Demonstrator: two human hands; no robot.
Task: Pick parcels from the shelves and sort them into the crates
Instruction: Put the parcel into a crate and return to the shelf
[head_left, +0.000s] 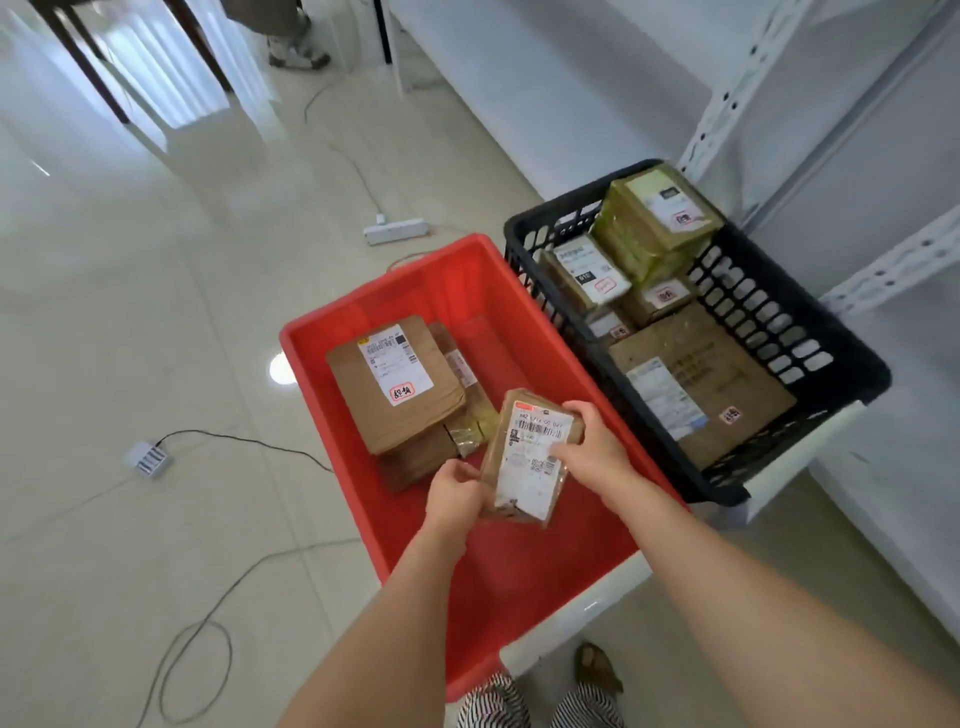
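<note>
Both hands pinched the small labelled parcel (529, 457), left hand (457, 493) at its near corner, right hand (587, 447) on its far edge, directly above the red crate (332, 338), its long axis pointing away toward the black crate (831, 332).

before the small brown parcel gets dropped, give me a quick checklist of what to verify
1. Grip: left hand and right hand both hold the small brown parcel with the white label: ok.
2. Position: parcel is over the red plastic crate, not the black slotted crate: ok.
3. Landing room: bare red floor shows beside the stacked brown cardboard parcels: ok.
4. Label readable: barcode faces up, but the text is too blurred to read: cannot tell.
5. Right crate for this parcel: no red-stamped sticker visible on it, unlike the others: cannot tell.
</note>
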